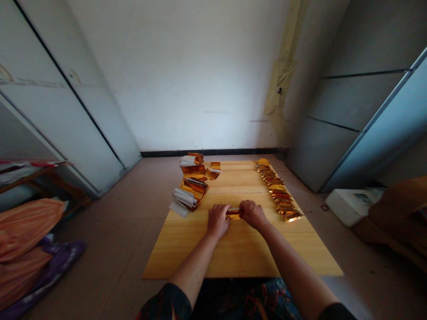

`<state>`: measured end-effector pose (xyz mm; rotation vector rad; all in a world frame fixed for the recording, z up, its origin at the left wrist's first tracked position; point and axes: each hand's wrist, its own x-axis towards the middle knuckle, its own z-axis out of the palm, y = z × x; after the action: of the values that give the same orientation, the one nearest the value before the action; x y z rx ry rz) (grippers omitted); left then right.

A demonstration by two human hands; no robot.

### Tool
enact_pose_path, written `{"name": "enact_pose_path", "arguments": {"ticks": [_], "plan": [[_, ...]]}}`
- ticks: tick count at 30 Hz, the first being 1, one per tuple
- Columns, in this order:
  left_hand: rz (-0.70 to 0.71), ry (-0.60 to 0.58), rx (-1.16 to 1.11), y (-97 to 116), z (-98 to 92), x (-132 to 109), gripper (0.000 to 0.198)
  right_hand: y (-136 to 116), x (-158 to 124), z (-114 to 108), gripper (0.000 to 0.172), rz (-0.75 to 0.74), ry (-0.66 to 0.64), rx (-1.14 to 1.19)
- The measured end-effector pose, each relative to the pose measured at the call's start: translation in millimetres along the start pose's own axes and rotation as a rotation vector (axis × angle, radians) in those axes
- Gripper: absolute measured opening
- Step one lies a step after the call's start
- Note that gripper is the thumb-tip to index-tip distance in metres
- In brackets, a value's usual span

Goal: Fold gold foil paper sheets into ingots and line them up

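Note:
Between my two hands, low over the middle of the wooden board (247, 253), is a sheet of gold foil paper (235, 213) with a pale strip along its upper edge. My left hand (219, 219) has its fingers closed on the sheet's left end. The right end is pinched by my right hand (253, 214), and its fingertips are partly hidden. Left of my hands lie curled stacks of gold foil sheets (200, 189) with whitish backs. Along the board's right side runs a row of folded gold foil pieces (276, 189), overlapping one another.
A white wall (200, 80) stands beyond the board. Grey cabinets flank it on the left (66, 89) and right (353, 89). Orange and purple bags (33, 249) lie at the left. A white box (350, 206) sits on the floor at the right.

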<state>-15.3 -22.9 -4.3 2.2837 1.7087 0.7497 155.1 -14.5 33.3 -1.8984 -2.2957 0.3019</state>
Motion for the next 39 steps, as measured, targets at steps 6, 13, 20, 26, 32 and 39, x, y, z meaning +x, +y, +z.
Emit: {"name": "enact_pose_path", "arguments": {"ticks": [6,13,20,26,32,39], "plan": [[-0.004,-0.031,0.015,1.2,-3.3,0.0,0.020,-0.7,1.5,1.6,0.011,-0.014,-0.017,-0.016],[0.035,-0.016,0.005,0.6,-1.9,-0.8,0.018,0.0,-0.4,1.9,0.010,0.009,0.006,-0.002],[0.043,-0.039,-0.006,5.8,-8.6,-3.2,0.039,1.3,0.7,2.0,0.021,0.022,-0.015,0.009],[0.007,0.026,0.001,12.5,-15.0,-6.5,0.052,3.3,0.4,2.3,0.019,0.031,-0.003,0.025],[0.038,0.052,0.056,16.2,-19.6,-11.6,0.027,7.9,2.2,4.0,0.020,0.043,-0.025,0.054],[0.028,0.064,0.108,18.2,-19.0,-9.0,0.023,9.7,2.7,6.7,0.020,0.040,-0.018,0.002]]}}
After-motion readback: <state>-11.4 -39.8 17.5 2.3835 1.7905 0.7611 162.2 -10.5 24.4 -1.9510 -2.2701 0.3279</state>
